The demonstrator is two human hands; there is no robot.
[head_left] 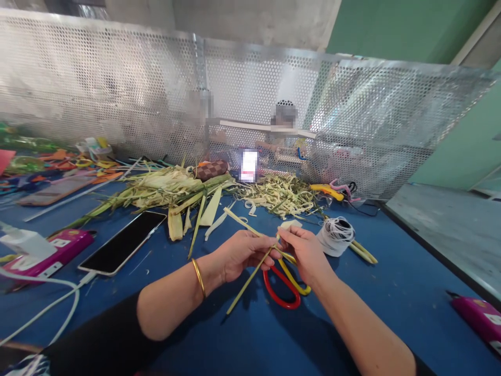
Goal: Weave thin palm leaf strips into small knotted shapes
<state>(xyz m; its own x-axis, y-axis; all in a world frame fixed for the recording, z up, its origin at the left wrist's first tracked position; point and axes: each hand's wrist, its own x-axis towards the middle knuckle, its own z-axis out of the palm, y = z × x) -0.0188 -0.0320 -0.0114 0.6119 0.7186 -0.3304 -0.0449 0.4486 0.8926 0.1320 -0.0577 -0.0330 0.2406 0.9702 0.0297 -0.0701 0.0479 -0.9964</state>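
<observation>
In front of me, my left hand (247, 255) is closed, its thumb and fingers pinching a thin green plant stem (246, 290) that slants down toward me. A second pale stem piece (241, 221) sticks out past its fingers up to the left; whether the two are joined I cannot tell. My right hand (306, 255) meets the left one, its thumb and forefinger pinching a pale husk strip (290, 224). The fingertips nearly touch where the stems cross. Under both hands lies a pair of scissors (288, 305) with one red and one yellow handle, blades hidden.
Husks (156, 190) and a heap of shredded strips (279, 194) lie along the back. A spool of white cord (336, 236) stands right of my hand. At left are a charging phone (123, 243) and a magenta power strip (74, 243). A perforated metal screen (242, 83) closes off the back.
</observation>
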